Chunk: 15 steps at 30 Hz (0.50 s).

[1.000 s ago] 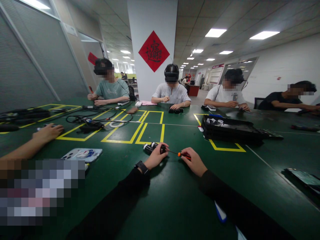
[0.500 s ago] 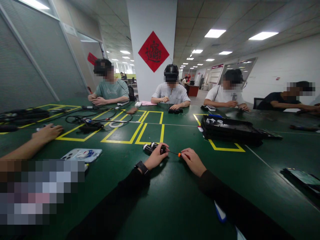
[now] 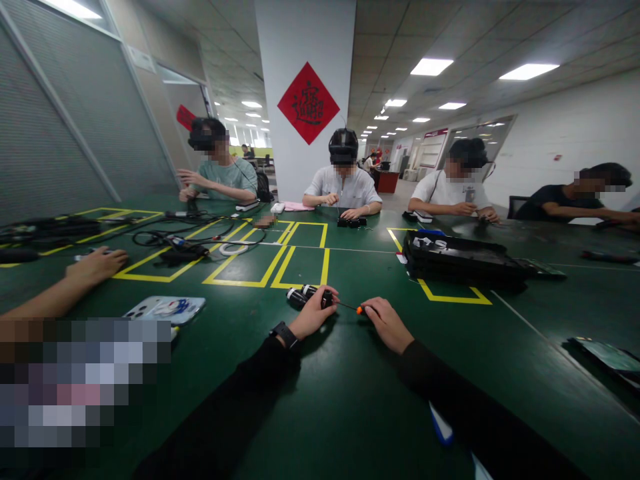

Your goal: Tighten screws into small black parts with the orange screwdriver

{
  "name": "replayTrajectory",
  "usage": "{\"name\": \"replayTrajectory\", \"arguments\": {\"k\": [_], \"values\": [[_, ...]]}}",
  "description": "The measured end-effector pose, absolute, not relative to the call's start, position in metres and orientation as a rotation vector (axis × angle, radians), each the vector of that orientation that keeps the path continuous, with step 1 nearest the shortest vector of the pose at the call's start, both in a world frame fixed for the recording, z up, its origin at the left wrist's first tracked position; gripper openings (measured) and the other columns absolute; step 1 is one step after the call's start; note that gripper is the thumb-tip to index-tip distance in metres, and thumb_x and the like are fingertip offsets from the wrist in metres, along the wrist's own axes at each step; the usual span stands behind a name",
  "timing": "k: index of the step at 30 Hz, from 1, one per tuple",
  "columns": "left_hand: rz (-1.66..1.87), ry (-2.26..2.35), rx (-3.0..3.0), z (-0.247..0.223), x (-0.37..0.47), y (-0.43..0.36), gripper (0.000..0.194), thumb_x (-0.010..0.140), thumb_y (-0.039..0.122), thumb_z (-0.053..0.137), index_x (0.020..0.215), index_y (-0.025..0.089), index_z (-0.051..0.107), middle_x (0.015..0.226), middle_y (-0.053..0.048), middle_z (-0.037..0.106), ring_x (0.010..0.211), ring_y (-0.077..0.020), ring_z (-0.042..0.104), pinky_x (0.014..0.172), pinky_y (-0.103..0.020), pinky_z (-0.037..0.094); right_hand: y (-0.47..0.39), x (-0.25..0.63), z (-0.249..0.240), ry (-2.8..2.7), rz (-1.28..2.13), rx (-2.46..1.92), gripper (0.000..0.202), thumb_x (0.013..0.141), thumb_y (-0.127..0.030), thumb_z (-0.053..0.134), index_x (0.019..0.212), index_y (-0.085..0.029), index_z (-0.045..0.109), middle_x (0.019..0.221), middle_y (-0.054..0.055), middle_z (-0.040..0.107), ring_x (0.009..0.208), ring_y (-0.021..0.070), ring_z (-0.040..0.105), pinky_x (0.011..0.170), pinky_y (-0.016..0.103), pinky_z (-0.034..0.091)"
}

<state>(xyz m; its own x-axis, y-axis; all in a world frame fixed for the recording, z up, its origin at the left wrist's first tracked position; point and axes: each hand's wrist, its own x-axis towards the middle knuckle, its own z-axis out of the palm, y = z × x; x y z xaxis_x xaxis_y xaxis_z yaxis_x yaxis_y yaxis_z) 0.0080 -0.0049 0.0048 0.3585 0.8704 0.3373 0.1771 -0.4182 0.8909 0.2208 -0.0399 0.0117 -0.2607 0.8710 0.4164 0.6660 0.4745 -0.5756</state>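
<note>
My left hand (image 3: 314, 313) grips a small black device with white ends (image 3: 305, 295) lying on the green table (image 3: 325, 400). My right hand (image 3: 387, 325) holds a thin screwdriver with an orange collar (image 3: 357, 309); its tip points left into the device. A black watch (image 3: 284, 334) sits on my left wrist. Both my sleeves are black.
A phone in a patterned case (image 3: 165, 309) lies to the left, near another person's hand (image 3: 95, 263). Cables (image 3: 190, 243) cross yellow-taped squares (image 3: 270, 263). A black case (image 3: 460, 257) stands at the right, a dark tablet (image 3: 607, 357) far right. Several people sit opposite.
My right hand has closed further over the screwdriver handle, hiding more of its red part. The person at the far left opposite has raised a hand.
</note>
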Motion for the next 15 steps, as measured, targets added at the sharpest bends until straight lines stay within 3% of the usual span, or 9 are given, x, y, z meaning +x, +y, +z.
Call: {"name": "replayTrajectory", "arguments": {"k": [6,15], "values": [[1.105,0.904,1.815,0.0045,0.0079,-0.0046,0.028,0.073,0.016,0.052,0.100,0.018,0.046,0.091,-0.003,0.057,0.086,-0.0140,0.055,0.083,-0.031,0.041,-0.0392,0.2206,0.0127,-2.097,0.341,-1.276,0.028,0.087,-0.027,0.035,0.085,-0.017,0.061,0.088,0.007,0.058,0.088,0.0174,0.050,0.083,0.033,0.037],[1.114,0.920,1.808,0.0036,0.0074,-0.0036,0.028,0.073,0.017,0.051,0.100,0.018,0.046,0.092,-0.003,0.057,0.086,-0.0137,0.054,0.083,-0.031,0.041,-0.0410,0.2233,0.0100,-2.010,0.408,-1.272,0.021,0.081,-0.030,0.046,0.092,-0.019,0.061,0.090,0.005,0.062,0.086,0.0177,0.053,0.079,0.032,0.040]]}}
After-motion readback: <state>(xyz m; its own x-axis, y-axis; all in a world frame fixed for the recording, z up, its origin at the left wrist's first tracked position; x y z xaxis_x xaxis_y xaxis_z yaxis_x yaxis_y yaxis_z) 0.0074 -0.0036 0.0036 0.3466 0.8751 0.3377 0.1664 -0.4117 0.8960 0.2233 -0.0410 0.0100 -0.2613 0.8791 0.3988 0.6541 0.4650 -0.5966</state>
